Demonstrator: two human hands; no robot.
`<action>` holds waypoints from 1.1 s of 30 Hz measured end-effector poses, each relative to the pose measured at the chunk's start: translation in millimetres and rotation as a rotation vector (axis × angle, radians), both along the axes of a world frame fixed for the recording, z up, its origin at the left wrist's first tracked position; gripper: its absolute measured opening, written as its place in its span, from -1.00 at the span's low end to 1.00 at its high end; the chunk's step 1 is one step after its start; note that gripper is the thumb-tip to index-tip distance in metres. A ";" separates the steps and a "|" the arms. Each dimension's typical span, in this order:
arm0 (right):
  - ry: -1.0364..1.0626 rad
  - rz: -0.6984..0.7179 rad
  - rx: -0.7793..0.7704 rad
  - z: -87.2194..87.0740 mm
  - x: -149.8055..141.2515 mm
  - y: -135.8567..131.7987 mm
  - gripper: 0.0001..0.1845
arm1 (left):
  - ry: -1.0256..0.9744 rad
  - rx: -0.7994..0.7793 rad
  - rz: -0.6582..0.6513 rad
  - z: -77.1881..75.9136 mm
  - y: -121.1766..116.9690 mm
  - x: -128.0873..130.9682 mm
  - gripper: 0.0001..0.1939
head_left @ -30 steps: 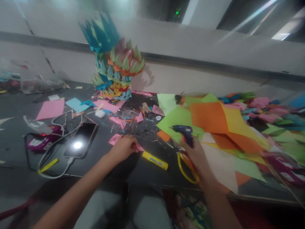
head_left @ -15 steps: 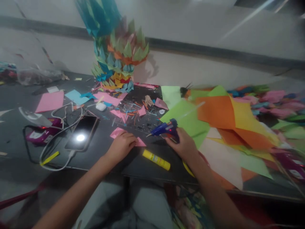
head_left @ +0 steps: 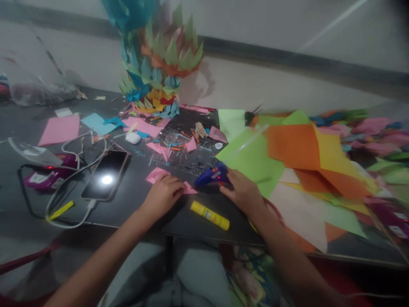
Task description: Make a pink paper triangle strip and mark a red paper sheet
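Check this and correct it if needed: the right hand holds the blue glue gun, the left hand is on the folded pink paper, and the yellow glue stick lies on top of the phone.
The yellow cylindrical glue stick is not on the phone; the head view shows it on the dark table. The rest stands.

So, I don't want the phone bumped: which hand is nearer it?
Left. The left hand is to the right of the phone, on the pink paper; the right hand, holding the blue glue gun, is farther right.
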State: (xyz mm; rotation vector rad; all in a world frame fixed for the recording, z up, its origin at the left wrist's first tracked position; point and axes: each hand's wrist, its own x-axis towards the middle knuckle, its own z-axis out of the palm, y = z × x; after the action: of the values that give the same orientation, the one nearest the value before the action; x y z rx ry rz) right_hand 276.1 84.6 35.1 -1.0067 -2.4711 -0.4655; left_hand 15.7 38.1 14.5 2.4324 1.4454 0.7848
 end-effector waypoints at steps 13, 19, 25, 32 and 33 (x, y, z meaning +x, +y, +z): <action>0.008 0.056 -0.003 5.2 2.4 1.7 -0.72 | 0.059 -0.002 0.007 0.7 -1.9 -0.1 -0.91; 0.016 0.075 0.004 10.5 5.5 -1.3 -0.73 | 0.081 0.037 0.010 1.0 -3.2 1.1 -0.90; -0.016 0.090 0.048 16.2 9.0 -2.7 -0.75 | 0.119 0.118 0.009 2.2 -4.1 2.4 -0.87; -0.049 0.070 0.014 15.1 15.8 -3.7 -0.72 | 0.137 0.169 0.010 0.3 -4.3 2.8 -0.86; -0.053 0.054 0.005 15.3 16.5 -4.0 -0.73 | 0.140 0.174 0.008 0.3 -4.3 2.8 -0.86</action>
State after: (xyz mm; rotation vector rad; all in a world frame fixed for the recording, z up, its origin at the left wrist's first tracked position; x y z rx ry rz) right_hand 292.7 80.6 50.4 -0.9352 -2.5352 -0.4868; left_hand 18.5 33.8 14.8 2.6608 1.4942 0.7867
